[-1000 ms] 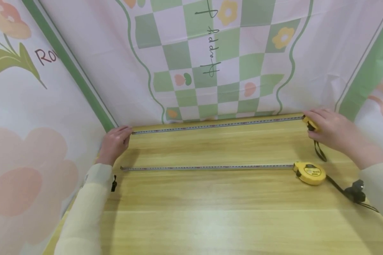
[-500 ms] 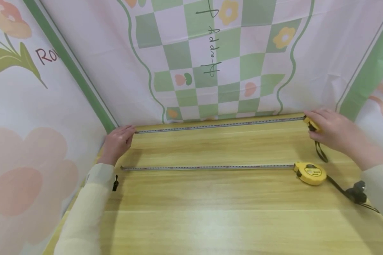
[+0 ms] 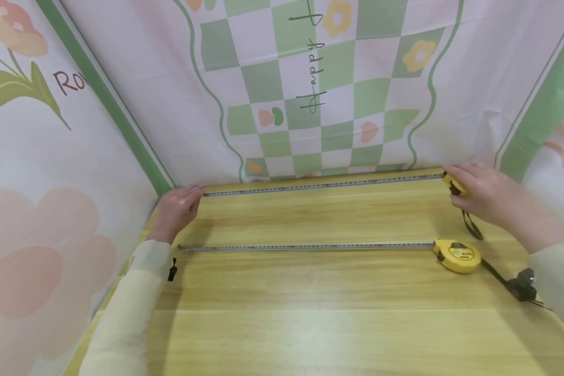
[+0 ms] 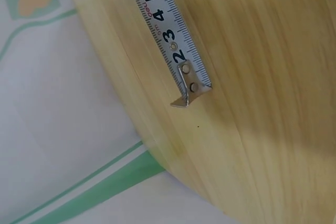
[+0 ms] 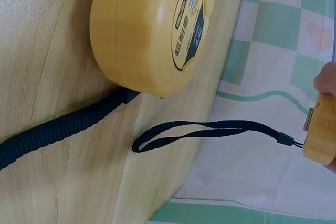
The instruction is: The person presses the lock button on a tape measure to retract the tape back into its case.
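Note:
Along the back of the table, my left hand [image 3: 176,209] pinches the left end of a stretched tape blade [image 3: 329,185]; its fingers hide that tip. At the far right my right hand [image 3: 484,196] grips this tape measure's yellow case [image 5: 321,129], whose thin black strap [image 5: 199,128] hangs loose. Nearer me a second yellow tape measure [image 3: 458,256] lies on the table, its blade [image 3: 305,246] drawn out leftward. In the left wrist view no fingers show; a metal hook [image 4: 190,83] sits untouched on the wood.
Printed curtains [image 3: 178,104] wall in the back, left and right of the wooden table [image 3: 301,313]. A black strap [image 3: 493,271] runs right from the nearer tape measure to a dark object [image 3: 523,286] by the right sleeve. A small black piece [image 3: 172,270] shows beside the left sleeve.
My left hand has shifted slightly rightward with the far blade's end, and the blade's marks have moved right too. My right hand barely moves. The nearer tape measure stays put.

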A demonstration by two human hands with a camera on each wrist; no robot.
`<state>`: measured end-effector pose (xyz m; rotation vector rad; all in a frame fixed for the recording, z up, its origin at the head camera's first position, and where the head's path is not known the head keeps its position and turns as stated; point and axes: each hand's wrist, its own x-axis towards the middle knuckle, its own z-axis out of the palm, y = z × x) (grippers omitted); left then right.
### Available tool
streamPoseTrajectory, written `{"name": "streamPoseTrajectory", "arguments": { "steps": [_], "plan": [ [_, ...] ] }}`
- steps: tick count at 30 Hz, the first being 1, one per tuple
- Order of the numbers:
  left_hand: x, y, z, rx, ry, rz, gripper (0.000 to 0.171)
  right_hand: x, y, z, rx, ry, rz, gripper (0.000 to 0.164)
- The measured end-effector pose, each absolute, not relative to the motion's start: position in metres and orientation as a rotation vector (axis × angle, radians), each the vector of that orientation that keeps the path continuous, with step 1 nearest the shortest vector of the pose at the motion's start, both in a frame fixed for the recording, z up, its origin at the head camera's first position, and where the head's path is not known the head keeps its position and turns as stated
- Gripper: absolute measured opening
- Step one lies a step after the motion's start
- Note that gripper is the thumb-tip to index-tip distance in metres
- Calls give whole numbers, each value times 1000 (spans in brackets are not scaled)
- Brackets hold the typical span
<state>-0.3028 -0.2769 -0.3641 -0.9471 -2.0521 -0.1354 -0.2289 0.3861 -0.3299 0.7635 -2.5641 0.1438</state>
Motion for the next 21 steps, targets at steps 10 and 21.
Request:
{"name": "streamPoseTrajectory", "arguments": {
  "steps": [10, 21],
  "plan": [
    [-301, -271, -361, -987, -2013, -136, 20, -230, 381, -329, 759, -2556, 135, 74],
    [-299, -268, -360, -989, -2042, -154, 18, -230, 382, -333, 807, -2476, 147, 75]
  ]
}}
